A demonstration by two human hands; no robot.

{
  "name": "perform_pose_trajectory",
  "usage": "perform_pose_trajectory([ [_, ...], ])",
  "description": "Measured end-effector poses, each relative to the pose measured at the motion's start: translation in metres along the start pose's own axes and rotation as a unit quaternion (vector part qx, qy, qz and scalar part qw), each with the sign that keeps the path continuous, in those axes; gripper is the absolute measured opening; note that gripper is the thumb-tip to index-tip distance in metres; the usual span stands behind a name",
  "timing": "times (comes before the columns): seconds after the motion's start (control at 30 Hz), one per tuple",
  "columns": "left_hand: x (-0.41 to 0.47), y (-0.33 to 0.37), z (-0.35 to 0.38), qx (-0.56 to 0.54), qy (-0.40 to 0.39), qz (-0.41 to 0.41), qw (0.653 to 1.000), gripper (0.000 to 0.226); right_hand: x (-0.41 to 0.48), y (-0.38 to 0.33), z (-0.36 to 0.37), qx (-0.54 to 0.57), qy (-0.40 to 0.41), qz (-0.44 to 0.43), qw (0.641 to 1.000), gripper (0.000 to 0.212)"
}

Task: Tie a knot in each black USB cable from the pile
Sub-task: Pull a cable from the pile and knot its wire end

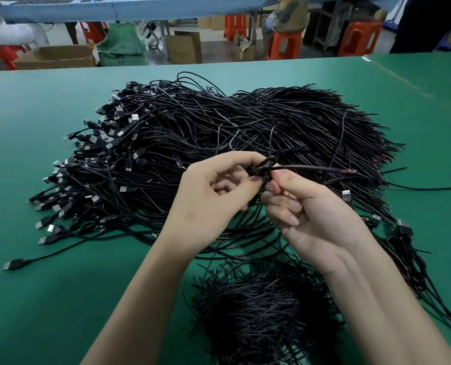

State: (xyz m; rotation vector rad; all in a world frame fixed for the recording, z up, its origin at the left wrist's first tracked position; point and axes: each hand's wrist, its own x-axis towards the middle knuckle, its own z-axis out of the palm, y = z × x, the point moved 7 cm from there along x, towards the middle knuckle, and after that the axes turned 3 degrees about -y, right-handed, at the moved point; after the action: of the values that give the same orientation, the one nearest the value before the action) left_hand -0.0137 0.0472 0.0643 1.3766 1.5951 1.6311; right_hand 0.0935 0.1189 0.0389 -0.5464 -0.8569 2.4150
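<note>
A big pile of black USB cables (206, 133) covers the middle of the green table (35, 114), plugs to the left, bare wire ends to the right. Over its near edge both hands work one black cable (311, 168). My left hand (214, 191) pinches a small loop (269, 162) in it between thumb and fingers. My right hand (306, 214) pinches the same cable just beside the loop; the free end runs right, past the hand, to a reddish stripped tip. A second heap of black cables (261, 306) lies close to me under my right forearm.
Loose cables with USB plugs (346, 193) trail down the right side of the table. A single plug (11, 265) lies apart at the near left. Beyond the table's far edge stand orange stools (285, 44), cardboard boxes (58, 56) and seated people.
</note>
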Motion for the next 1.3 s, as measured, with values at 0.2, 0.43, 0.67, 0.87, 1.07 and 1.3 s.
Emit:
perform_pose_trajectory([
  [0.2,0.0,0.004,0.0,-0.021,-0.008,0.004,1.0,0.019,0.0,-0.007,-0.009,-0.109,0.03,-0.049,0.992,0.007],
  [0.43,0.0,-0.005,-0.006,0.005,0.025,-0.034,0.999,0.045,-0.002,-0.02,-0.015,-0.236,0.045,-0.104,0.965,0.016],
  [0.67,-0.002,0.007,0.003,0.174,0.021,-0.006,0.985,0.045,-0.007,-0.043,-0.015,-0.448,0.035,-0.16,0.879,0.013],
  [0.87,-0.006,0.026,0.007,0.284,0.036,0.097,0.953,0.027,-0.002,-0.032,-0.021,-0.309,0.004,-0.069,0.948,0.023],
  [1.07,-0.014,0.039,0.013,0.358,0.04,0.271,0.892,0.023,0.004,-0.008,-0.022,-0.058,-0.054,0.066,0.995,0.012],
  [1.3,-0.007,0.024,0.002,0.177,0.052,0.15,0.971,0.029,-0.002,-0.029,-0.016,-0.241,-0.024,-0.07,0.968,0.005],
])
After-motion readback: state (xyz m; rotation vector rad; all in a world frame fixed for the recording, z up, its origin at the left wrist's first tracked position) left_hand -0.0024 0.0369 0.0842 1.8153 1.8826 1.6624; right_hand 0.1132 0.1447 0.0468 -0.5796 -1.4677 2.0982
